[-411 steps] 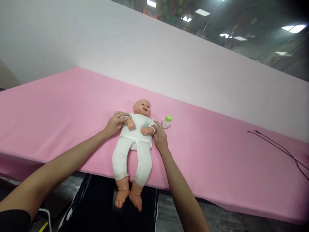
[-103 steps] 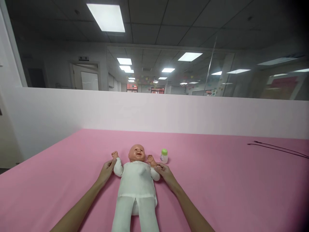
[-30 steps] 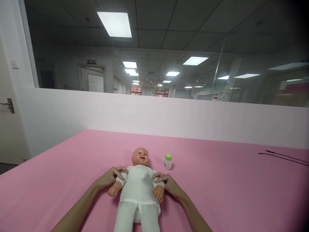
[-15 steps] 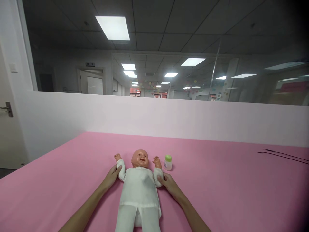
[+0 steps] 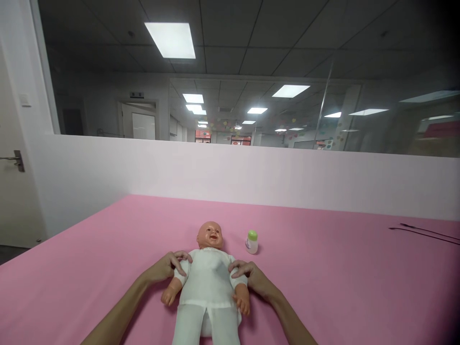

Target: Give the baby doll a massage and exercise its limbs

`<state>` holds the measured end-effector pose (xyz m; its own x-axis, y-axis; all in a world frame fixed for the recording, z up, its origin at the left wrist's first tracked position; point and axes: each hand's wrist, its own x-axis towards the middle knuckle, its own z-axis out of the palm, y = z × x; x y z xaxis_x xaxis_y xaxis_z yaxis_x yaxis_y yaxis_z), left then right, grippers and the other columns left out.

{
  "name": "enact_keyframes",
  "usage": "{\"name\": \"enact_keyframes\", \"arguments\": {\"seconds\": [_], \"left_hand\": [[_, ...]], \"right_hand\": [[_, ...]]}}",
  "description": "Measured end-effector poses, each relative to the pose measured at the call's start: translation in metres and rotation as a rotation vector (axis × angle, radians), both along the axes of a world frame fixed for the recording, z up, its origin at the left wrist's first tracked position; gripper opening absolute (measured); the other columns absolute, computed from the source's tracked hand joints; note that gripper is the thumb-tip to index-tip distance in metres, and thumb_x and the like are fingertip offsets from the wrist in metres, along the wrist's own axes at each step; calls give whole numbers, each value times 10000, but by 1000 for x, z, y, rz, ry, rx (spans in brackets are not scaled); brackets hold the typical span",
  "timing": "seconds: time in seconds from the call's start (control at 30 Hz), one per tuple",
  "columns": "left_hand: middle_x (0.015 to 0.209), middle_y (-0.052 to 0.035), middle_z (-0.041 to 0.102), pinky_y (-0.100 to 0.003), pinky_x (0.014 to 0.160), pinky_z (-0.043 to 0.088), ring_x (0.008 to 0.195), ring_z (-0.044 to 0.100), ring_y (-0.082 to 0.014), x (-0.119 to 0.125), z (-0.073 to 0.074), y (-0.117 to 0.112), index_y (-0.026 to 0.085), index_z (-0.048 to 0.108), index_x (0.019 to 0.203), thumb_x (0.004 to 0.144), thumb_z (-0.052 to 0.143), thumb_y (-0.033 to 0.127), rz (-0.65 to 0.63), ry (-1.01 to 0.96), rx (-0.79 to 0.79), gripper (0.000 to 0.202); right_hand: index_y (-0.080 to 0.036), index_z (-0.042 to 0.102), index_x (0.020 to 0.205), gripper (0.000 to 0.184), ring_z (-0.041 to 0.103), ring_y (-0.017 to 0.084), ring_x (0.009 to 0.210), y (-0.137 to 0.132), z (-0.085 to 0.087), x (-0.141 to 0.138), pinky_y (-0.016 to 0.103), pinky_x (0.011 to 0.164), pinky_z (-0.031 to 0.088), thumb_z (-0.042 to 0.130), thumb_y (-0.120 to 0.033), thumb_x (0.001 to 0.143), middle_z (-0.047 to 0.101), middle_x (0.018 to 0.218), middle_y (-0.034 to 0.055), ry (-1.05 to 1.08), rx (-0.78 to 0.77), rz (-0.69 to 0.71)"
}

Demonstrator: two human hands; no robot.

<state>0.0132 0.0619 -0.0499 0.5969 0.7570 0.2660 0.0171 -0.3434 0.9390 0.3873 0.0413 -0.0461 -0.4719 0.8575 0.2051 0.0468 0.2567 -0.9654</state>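
A baby doll (image 5: pixel 208 282) with a smiling face, dressed in a white top and white trousers, lies on its back on the pink-covered table (image 5: pixel 323 268). Its arms point down beside its body. My left hand (image 5: pixel 170 266) is curled over the upper sleeve of the doll's arm on the left side. On the other side, my right hand (image 5: pixel 253 278) grips the opposite sleeve near the shoulder, fingers on top. Just beyond the doll's shoulder stands a small bottle (image 5: pixel 252 243) with a green cap and a clear body.
Two thin dark sticks or cords (image 5: pixel 427 231) lie at the table's far right. A low white wall (image 5: pixel 251 175) topped by a large window (image 5: pixel 223 62) borders the back edge. At the far left is a door (image 5: pixel 16 191) with a metal handle.
Both doll arms have swung from raised beside the head to lowered along the body. My hands have shifted from the forearms to the upper sleeves.
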Motion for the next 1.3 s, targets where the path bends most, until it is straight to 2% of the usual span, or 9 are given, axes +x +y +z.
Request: {"name": "enact_keyframes", "arguments": {"seconds": [0.17,0.23,0.37,0.47,0.6,0.8,1.03,1.17,1.3], "left_hand": [[1163,-118,718,-488,1117,406,1223,589,-324,-2,-2,1,241,837,654,659,731,136,2,-5,-10,150],[1168,-133,718,-463,1051,448,1183,609,-333,1,0,-3,214,849,740,681,787,197,81,-60,-47,87],[1032,-109,722,-366,890,478,971,632,-260,8,1,-8,167,789,1008,820,803,444,255,-171,-112,335],[808,-37,638,-293,727,426,754,538,-174,14,-6,-3,153,694,898,899,689,614,359,-196,-101,461],[773,-3,584,-274,663,388,699,488,-152,21,-14,6,166,647,919,852,692,709,405,-216,-142,549],[851,-46,656,-306,765,450,805,577,-191,16,-2,-2,157,727,906,791,837,526,225,-256,-153,402],[1085,-138,713,-444,1082,418,1133,631,-308,7,-5,4,203,802,576,630,874,205,56,-95,-51,91],[1081,-135,716,-422,1017,452,1101,636,-312,10,-6,3,191,821,652,636,893,260,114,-135,-87,101],[1005,-95,717,-359,907,461,984,627,-263,14,-2,-3,165,800,905,689,916,445,251,-257,-159,372]], "right_hand": [[-211,773,552,204,677,285,993,-5,5,0,500,999,480,904,-345,633,752,977,96,11,2,10],[-207,808,642,184,677,298,1002,-7,7,-1,491,991,483,909,-361,627,760,1018,104,13,-13,-29],[-179,818,925,385,667,301,982,-8,7,-2,453,954,484,904,-458,675,772,1019,87,59,-70,-134],[-148,764,921,472,660,278,904,-5,5,-3,409,883,489,872,-561,720,753,915,79,100,-97,-143],[-154,723,1002,558,652,275,918,-5,4,-5,383,838,496,817,-648,763,734,960,84,102,-76,-203],[-174,768,1058,549,659,288,1007,-8,8,-2,415,944,485,934,-506,654,748,1032,70,100,-110,-139],[-199,797,602,259,683,291,993,-2,4,1,470,989,483,965,-396,601,750,1018,114,51,-16,-3],[-207,835,692,245,671,301,1007,0,1,0,465,986,474,949,-410,616,756,1023,116,12,15,-54],[-182,830,875,377,653,298,958,-1,0,0,436,941,480,923,-459,636,751,966,77,22,-33,-167]]}}
